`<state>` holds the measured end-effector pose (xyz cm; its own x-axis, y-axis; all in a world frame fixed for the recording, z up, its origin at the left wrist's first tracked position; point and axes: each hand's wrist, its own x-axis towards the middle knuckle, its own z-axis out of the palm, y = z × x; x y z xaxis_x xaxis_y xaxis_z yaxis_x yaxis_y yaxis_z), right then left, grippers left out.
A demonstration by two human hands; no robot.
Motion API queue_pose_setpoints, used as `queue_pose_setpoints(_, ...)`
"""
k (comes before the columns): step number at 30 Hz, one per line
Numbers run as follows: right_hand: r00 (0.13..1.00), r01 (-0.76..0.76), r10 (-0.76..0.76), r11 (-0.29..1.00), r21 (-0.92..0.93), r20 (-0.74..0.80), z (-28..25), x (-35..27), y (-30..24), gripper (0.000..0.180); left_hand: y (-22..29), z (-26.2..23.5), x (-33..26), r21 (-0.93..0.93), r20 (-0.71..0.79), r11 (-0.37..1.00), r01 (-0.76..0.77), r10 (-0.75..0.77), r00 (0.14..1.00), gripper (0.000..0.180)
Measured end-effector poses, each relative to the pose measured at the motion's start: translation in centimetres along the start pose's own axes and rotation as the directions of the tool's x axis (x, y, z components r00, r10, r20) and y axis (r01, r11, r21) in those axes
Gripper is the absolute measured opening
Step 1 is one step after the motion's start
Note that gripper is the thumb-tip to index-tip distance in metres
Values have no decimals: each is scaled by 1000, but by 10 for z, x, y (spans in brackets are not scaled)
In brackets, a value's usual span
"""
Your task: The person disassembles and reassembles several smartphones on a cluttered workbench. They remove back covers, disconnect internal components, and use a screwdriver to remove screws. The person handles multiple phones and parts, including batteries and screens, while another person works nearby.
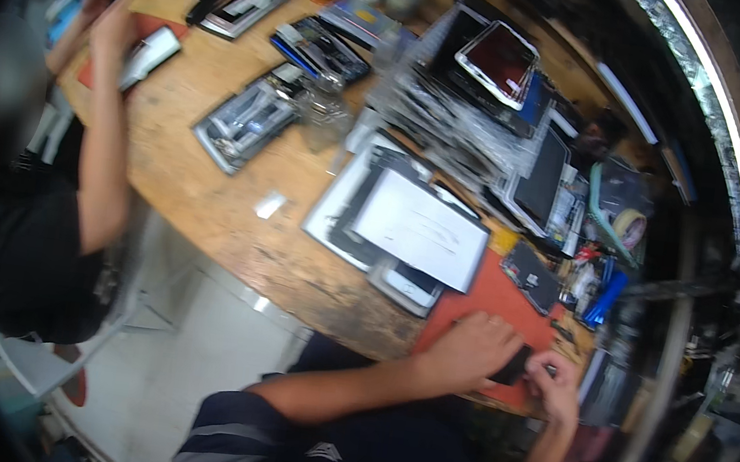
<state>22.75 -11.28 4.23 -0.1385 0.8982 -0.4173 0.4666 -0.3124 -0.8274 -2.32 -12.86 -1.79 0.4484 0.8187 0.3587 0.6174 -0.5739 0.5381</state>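
Over the orange mat (451,320) at the table's front right, my left hand (470,354) grips the near side of a small black flat piece (511,367), which looks like a phone or a part of one. Its fingers lie close together at the piece's left side. On the other side my right hand (554,383) is closed, its fingers curled and pinched by the piece's right edge. What sits between those fingertips is blurred and hidden. Just beyond my hands lies a dark flat board-like part (531,277).
Left of the mat stand stacked tablets with a white sheet (421,228) on top. Behind rises a pile of bagged parts (444,115) under a tablet (499,62). Opened devices (250,115) and a glass jar (324,115) stand further left. A co-worker (39,218) sits at the left.
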Motion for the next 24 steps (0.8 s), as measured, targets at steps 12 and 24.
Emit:
queue_pose_setpoints(12, 863, 504, -454, 747, -434, 220, 47, 81, -130, 33, -3, -3, -1, 58, 79, 998, -33, 29, 996, 82)
queue_pose_setpoints(24, 594, 752, -672, 266, -604, 443, 166, 119, -153, 25, -10, 12, -2, 1, 4, 998, -59, 59, 998, 78)
